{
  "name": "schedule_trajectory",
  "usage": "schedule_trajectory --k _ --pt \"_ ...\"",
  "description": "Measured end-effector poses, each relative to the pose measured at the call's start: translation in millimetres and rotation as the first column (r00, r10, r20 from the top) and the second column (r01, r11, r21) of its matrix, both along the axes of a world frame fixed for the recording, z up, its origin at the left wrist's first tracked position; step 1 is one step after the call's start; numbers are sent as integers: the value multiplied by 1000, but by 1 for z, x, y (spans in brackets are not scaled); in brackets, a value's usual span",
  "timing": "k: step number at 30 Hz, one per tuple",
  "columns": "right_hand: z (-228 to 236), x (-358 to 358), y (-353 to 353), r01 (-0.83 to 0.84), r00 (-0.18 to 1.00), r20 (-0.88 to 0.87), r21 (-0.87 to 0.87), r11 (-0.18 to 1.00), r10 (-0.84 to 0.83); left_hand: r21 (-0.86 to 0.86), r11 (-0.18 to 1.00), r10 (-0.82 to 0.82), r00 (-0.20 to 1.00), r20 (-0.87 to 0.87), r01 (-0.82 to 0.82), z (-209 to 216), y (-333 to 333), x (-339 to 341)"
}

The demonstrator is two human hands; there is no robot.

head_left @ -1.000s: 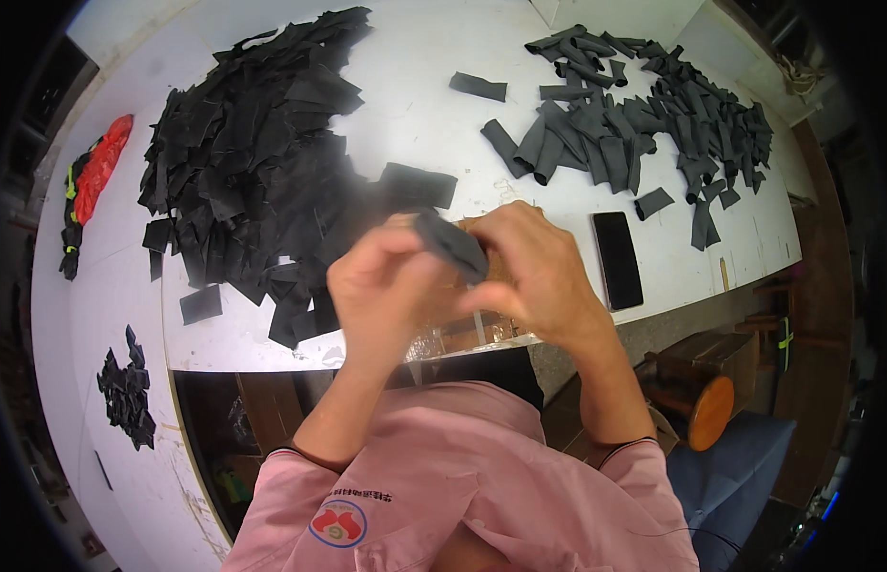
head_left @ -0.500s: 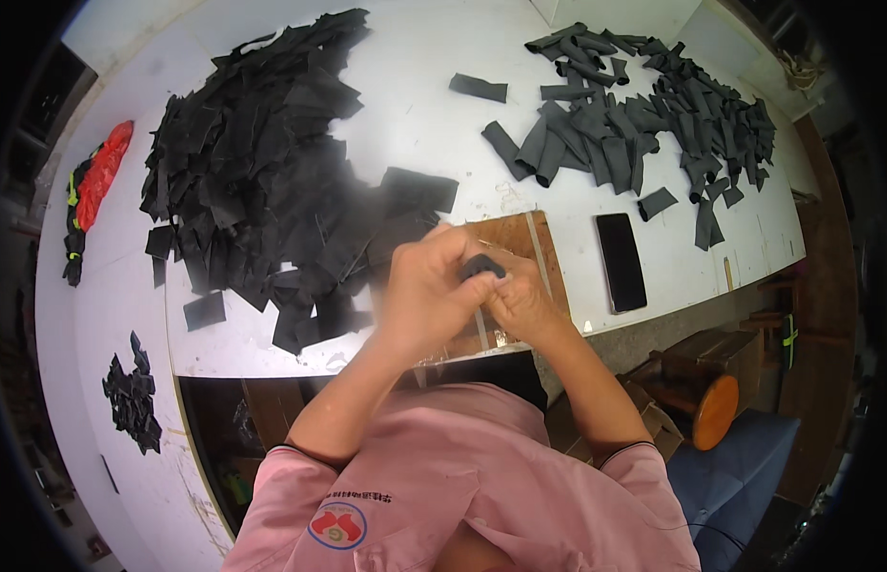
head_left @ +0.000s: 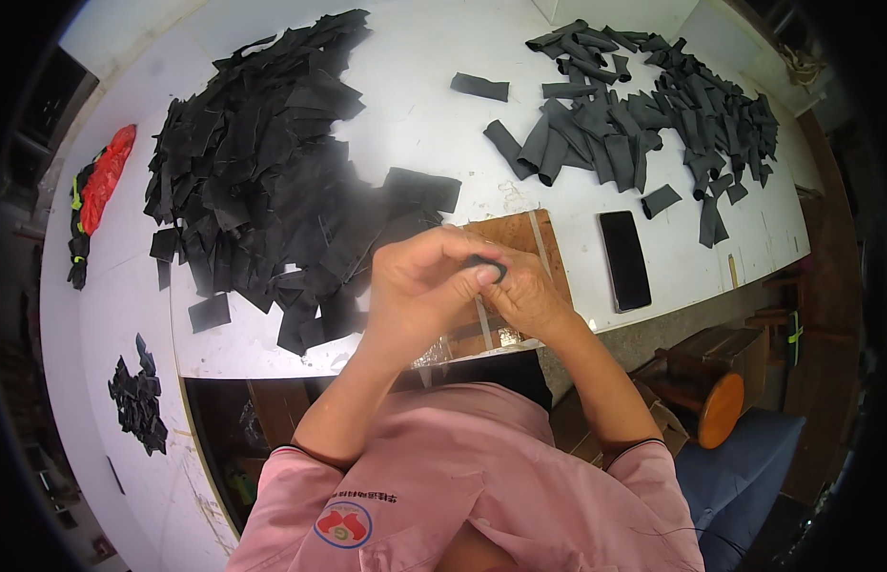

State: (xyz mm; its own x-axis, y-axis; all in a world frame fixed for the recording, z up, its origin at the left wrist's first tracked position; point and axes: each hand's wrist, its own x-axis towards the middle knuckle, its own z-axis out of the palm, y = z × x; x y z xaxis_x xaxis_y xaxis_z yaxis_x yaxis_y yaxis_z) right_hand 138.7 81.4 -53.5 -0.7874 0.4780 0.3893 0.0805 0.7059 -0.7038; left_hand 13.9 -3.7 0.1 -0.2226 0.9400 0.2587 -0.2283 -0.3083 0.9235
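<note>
Over the front of the table, my left hand (head_left: 415, 291) and my right hand (head_left: 531, 294) meet, fingers closed round a small dark fabric tube (head_left: 493, 267). Only its end shows between the thumbs; my fingers hide the rest. Beneath the hands lies a brown board (head_left: 548, 238) with strips of clear tape. Left of them spreads a big heap of flat black fabric pieces (head_left: 243, 162), some reaching close to my left hand. At the back right lie many rolled dark grey fabric tubes (head_left: 596, 133), with a single tube (head_left: 661, 201) nearer to me.
A black phone (head_left: 624, 262) rests right of the board. A red plastic bag (head_left: 110, 176) and a small pile of black scraps (head_left: 138, 400) are on the left surface. Below the table's right edge stand a round wooden stool (head_left: 720, 410) and cardboard boxes (head_left: 739, 357).
Less of the dark tube shows between my hands, and my left thumb has shifted over its end. The view has shifted slightly; the heaps, board and phone look unchanged.
</note>
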Motion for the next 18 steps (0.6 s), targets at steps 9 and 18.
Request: schedule_trajectory --k 9,18 --pt "42 -2 0 31 999 27 117 993 -34 151 944 257 941 219 -293 5 -6 2" --pt "26 -8 0 9 1000 -5 202 979 -8 50 942 310 916 254 -332 -5 -16 -11"
